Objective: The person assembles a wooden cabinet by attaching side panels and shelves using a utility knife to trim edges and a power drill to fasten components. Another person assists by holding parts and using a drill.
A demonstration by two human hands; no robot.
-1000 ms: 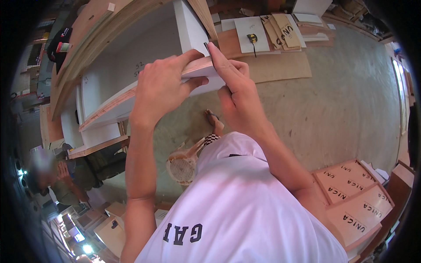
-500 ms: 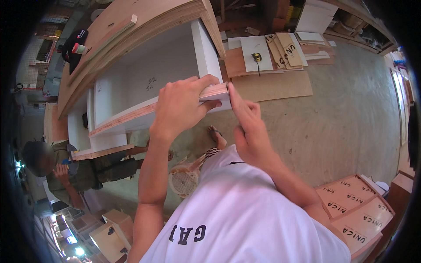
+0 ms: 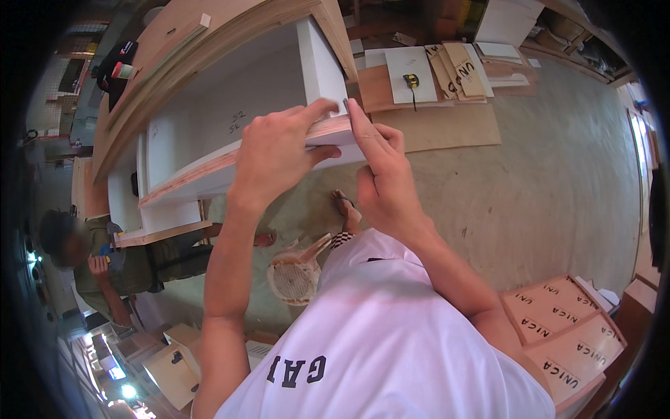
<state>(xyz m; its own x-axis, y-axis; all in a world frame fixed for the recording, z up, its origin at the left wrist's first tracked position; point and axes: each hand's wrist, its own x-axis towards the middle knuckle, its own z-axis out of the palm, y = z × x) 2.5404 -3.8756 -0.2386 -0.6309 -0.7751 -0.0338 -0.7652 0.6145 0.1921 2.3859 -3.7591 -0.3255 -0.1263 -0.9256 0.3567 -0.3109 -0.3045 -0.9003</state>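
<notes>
A white-lined wooden drawer (image 3: 209, 98) juts from a plywood cabinet (image 3: 150, 84) at upper left, its near panel (image 3: 192, 178) showing a bare layered edge. My left hand (image 3: 276, 153) is clamped over this panel near its right end, with fingers on top and thumb beneath. At the panel's right end, my right hand (image 3: 387, 171) has its index finger stretched against the corner and the other fingers curled. A small thin dark piece (image 3: 345, 106) shows by that fingertip; its kind is unclear, and the palm side is hidden.
A yellow-and-black tape measure (image 3: 411, 82) lies on white boards beyond my right hand. On the cabinet rests a black cap (image 3: 115, 66). A co-worker (image 3: 112, 258) is at the left. A pale perforated stool (image 3: 292, 279) stands near my foot; printed boards (image 3: 565, 328) lie lower right.
My right index fingertip has moved up and left along the panel's end to its upper corner. My left hand keeps its grip. The co-worker's raised hand has dropped slightly.
</notes>
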